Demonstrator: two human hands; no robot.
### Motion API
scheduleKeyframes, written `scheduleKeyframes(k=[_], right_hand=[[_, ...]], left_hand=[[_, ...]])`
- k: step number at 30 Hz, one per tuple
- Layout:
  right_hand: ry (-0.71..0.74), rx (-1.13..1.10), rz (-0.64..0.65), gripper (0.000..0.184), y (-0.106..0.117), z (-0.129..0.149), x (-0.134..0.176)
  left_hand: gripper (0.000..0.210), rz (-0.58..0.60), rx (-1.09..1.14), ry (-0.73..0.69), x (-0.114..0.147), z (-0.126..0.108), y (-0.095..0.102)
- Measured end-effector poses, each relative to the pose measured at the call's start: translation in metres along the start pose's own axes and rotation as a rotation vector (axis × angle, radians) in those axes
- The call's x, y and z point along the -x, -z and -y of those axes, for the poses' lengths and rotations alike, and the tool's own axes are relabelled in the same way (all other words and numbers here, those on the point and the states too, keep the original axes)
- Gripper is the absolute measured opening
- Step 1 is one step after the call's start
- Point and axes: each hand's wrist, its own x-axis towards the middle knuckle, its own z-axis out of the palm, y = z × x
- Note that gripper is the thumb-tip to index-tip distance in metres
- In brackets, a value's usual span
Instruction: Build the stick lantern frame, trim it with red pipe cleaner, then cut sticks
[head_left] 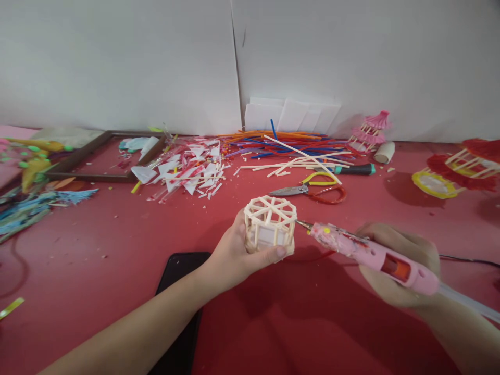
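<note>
My left hand (242,250) is closed around a small round frame of pale wooden sticks (270,208), its thumb along the lower front edge. Spokes cross the frame's top, short posts stand below, and a whitish panel shows inside. In my right hand (398,260) is a pink hot glue gun (363,252), a clear glue stick poking out of its back end. Its metal nozzle meets or nearly meets the right rim of the frame; whether they touch I cannot tell. The fingers of my right hand are partly hidden behind the gun.
Behind the frame lie scissors (308,188), a dark-handled tool (355,169) and loose sticks (300,156). Paper scraps (191,166) and a brown wooden frame (94,177) are at the left. Small tiered models (369,133) stand right. A black phone-like slab (182,323) lies under my left forearm.
</note>
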Motion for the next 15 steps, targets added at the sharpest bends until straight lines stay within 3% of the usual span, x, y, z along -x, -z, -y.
scheduleKeyframes(k=[12, 15], right_hand=[[-0.033, -0.004, -0.018, 0.007, -0.001, 0.005, -0.005], [-0.094, 0.024, -0.023, 0.004, -0.003, -0.007, -0.007]], left_hand=[[0.061, -0.002, 0.040, 0.006, 0.000, 0.001, 0.000], [0.062, -0.006, 0.051, 0.002, -0.001, 0.001, 0.000]])
